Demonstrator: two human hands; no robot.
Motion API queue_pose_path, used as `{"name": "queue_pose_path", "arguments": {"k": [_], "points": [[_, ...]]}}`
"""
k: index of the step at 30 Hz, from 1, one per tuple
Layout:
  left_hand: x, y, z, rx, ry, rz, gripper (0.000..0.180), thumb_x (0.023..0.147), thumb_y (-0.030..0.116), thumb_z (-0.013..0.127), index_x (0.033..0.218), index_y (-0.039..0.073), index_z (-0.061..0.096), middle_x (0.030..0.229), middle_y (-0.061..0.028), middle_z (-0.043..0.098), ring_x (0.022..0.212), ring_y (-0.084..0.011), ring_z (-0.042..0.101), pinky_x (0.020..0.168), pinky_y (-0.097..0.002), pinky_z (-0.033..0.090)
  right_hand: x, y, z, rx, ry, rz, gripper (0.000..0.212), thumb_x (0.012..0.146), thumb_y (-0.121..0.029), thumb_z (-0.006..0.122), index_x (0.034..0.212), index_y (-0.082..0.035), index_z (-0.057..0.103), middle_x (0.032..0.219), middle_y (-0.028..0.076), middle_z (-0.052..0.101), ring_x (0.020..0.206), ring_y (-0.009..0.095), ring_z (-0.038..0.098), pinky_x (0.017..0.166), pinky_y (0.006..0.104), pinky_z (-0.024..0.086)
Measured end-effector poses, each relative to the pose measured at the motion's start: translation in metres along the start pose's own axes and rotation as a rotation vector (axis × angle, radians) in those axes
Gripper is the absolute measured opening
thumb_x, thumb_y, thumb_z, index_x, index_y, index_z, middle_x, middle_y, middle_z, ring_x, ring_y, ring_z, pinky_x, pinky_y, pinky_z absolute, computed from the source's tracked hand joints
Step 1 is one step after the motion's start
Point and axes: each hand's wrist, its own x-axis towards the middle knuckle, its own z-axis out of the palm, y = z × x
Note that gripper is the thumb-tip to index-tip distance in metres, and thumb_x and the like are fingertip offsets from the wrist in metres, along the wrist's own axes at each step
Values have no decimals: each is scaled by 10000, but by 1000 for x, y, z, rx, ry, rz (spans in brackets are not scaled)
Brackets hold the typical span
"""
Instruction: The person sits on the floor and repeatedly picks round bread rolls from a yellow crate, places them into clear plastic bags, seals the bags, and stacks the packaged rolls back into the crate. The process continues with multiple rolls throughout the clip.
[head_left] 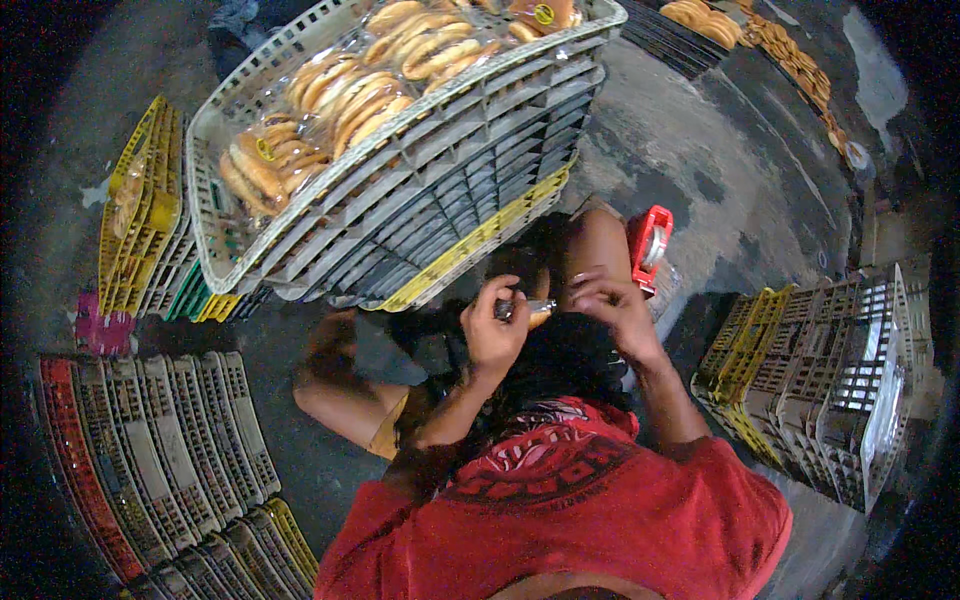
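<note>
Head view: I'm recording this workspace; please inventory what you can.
small tool: one, dark, silvery, centre
tape dispenser: one, red, centre right
front crate stack: one, grey, dark, yellow, upper centre
bagged buns: several packs, brown, top front crate
left crate stack: one, yellow, grey, green, left
lower crates: many, grey, red, yellow, lower left
right crate stack: one, yellow, grey, right
further buns: many, golden, top right
dark stack: one, blackish, top right
pink item: one, pink, left
floor: one, grey, beneath
shirt: one, red, lower centre
legs: two, bare, centre
left hand: one, bare, gripping small tool
right hand: one, bare, near small tool
</note>
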Motion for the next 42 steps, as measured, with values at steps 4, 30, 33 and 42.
{"name": "queue_pose_path", "arguments": {"k": [4,30,33,42], "points": [[4,16,-3,18,45,103,186,794,36,668,977,61,648,750,-75,635,639,-180,626,680,-290,510,21,-11,45,-37,11,-50,268,772,-185,771,989,-48,695,1150,98,600,1106,238,550,932,332,441],[207,115,-213,975,484,185,637,783,280,737,1300,14,477,1005,-221,642,926,-384,656,808,-467,535,204,-305,137,99,-153,-1031,514,884,-185,654,1315,8,452,1213,141,581,1073,220,600,890,362,500],[212,95,-227,990,318,-57,616,769,240,722,1282,-2,481,930,-260,647,942,-411,651,803,-498,530,243,-355,189,192,-132,-897,434,901,-194,613,1266,-13,462,1188,123,560,1083,231,577,888,364,494],[133,102,-308,-169,774,198,493,906,96,585,1345,-76,443,1200,-177,594,1042,-274,628,896,-346,504,469,-265,337,-1034,-393,-1126,685,788,-281,738,1389,-129,446,1222,215,610,1095,391,596,928,458,482]]}}
